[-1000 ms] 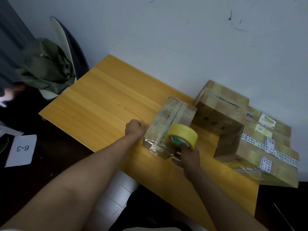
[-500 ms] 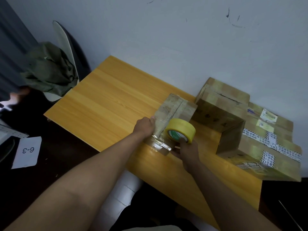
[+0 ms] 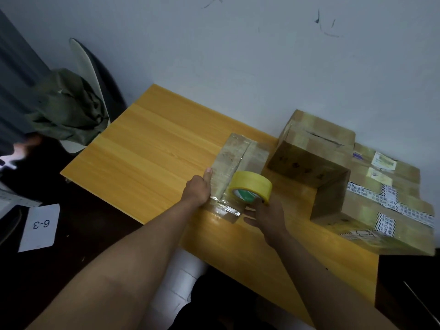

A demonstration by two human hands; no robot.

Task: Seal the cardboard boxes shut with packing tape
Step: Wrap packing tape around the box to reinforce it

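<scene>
1. Far left, on the dark floor, there's a white paper card marked "6-3" [image 3: 39, 227], and above it a crumpled olive-green cloth [image 3: 65, 113] is draped over a pale curved chair back [image 3: 87, 67].
2. The yellow wooden table [image 3: 147, 148] runs from the wall corner down toward the camera.
3. The left hand [image 3: 197, 190] is laid against the left side of the small tape-wrapped cardboard box [image 3: 234, 170]. The thumb points up along the box edge, and the rest of the fingers look pressed flat on the shiny tape, though I can't really see them.
4. That small box sits on the table near its front edge, roughly mid-frame, with clear glossy tape across its top and near end.
5. The yellow roll of packing tape [image 3: 250, 189] is held upright just over the near right corner of the small box. The right hand [image 3: 267, 214] grips it from below, with fingers curled onto the roll.
6. Right of that, a medium brown cardboard box [image 3: 312, 153] stands by the wall, its top seam showing a dark slit.
7. Furthest right is a big flat cardboard box with white labels and black-and-white printed tape [image 3: 385, 203], touching the medium one.
</scene>
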